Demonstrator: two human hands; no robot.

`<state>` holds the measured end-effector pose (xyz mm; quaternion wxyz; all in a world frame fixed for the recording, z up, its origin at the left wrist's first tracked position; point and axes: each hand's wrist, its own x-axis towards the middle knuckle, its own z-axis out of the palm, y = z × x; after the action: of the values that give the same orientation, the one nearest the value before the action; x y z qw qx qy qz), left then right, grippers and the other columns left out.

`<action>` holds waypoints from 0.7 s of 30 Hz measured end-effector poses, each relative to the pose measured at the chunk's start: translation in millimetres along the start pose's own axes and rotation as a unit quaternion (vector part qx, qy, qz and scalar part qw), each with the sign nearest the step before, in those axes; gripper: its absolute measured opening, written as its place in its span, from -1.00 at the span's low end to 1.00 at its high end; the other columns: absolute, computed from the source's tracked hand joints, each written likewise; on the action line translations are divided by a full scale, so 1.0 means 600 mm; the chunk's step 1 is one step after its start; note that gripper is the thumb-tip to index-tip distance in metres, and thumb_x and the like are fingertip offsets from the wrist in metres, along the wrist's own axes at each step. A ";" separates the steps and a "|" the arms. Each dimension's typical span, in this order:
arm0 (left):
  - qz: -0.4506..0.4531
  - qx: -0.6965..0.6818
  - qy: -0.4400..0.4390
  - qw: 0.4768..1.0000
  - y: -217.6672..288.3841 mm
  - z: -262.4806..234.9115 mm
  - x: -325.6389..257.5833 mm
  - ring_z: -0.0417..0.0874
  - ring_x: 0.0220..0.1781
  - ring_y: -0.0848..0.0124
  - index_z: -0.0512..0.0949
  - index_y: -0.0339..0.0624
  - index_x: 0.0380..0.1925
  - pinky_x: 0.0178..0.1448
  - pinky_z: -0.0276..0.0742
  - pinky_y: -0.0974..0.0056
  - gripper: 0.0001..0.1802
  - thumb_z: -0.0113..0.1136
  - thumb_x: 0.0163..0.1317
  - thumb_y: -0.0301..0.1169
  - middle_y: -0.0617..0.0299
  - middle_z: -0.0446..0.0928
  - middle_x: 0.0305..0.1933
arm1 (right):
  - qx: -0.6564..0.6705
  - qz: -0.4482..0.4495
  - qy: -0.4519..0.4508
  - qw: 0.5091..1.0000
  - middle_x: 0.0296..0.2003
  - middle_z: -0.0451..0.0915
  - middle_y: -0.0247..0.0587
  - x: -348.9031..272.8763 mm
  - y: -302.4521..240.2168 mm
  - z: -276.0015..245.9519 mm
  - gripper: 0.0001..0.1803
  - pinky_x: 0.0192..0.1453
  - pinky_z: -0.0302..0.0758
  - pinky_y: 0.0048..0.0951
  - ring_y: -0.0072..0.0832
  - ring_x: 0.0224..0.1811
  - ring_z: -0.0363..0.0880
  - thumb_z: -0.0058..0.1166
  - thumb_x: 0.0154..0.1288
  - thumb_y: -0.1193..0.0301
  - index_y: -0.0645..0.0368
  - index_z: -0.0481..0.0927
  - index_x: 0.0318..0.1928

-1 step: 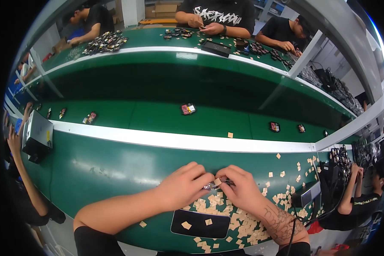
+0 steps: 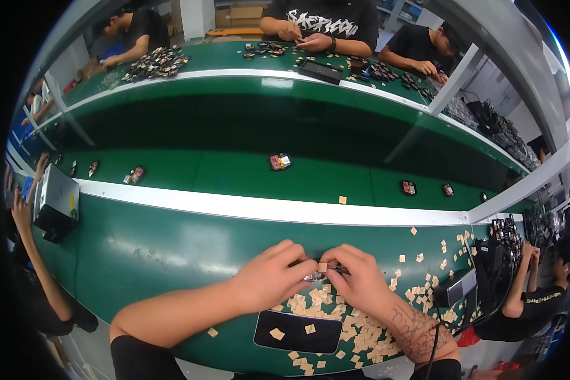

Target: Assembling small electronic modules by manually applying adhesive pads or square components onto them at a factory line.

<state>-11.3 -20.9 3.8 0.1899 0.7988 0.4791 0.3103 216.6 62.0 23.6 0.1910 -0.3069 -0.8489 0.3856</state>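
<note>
a green worktable (image 2: 171, 244) fills the lower half of the frame, with a green belt (image 2: 228, 180) across the middle and a white rail (image 2: 266, 206) between them. loose tan squares (image 2: 367, 339) spread over the lower right. at lower centre, the left hand (image 2: 275, 272) has its fingertips closed on a small part, and the right hand (image 2: 359, 277) pinches at the same part from the other side. a dark slab (image 2: 297, 342) (two tan squares lie on it) sits just below the hands; a grey box (image 2: 58, 197) stands at far left. the small dark device (image 2: 311, 277), partly shiny, is between the fingertips, mostly hidden. one tan square (image 2: 323, 267) shows at the right thumb; whether it is stuck down, i cannot tell.
</note>
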 end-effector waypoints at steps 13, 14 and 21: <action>0.017 0.014 -0.020 1.000 -0.010 -0.001 -0.004 0.62 0.08 0.17 0.74 -0.07 0.00 0.12 0.68 0.13 -0.69 0.54 0.27 -0.36 0.22 0.56 -0.03 | -0.002 -0.001 -0.078 0.997 -0.19 0.70 -0.14 0.004 0.003 -0.031 -0.65 -0.18 0.65 -0.35 -0.32 -0.27 0.74 0.28 0.34 0.64 0.20 0.71 0.13; 0.025 0.019 -0.017 0.999 -0.010 -0.002 -0.002 0.62 0.07 0.16 0.74 -0.09 0.00 0.11 0.68 0.12 -0.68 0.54 0.26 -0.36 0.21 0.56 -0.03 | -0.027 -0.024 -0.053 0.998 -0.17 0.70 -0.11 0.001 0.005 -0.021 -0.64 -0.17 0.67 -0.30 -0.23 -0.25 0.75 0.27 0.33 0.65 0.19 0.71 0.12; 0.022 0.005 -0.011 1.000 -0.009 -0.003 -0.004 0.63 0.09 0.09 0.69 -0.15 -0.02 0.14 0.66 0.09 -0.70 0.52 0.28 -0.37 0.15 0.58 0.00 | -0.057 -0.067 0.008 0.996 -0.09 0.71 -0.14 -0.010 -0.008 0.008 -0.67 -0.17 0.73 -0.17 -0.06 -0.21 0.77 0.26 0.34 0.59 0.14 0.70 0.10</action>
<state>-16.9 -20.5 0.7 0.1848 0.8134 0.4610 0.3029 216.4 53.1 24.0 0.2055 -0.2627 -0.8865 0.3206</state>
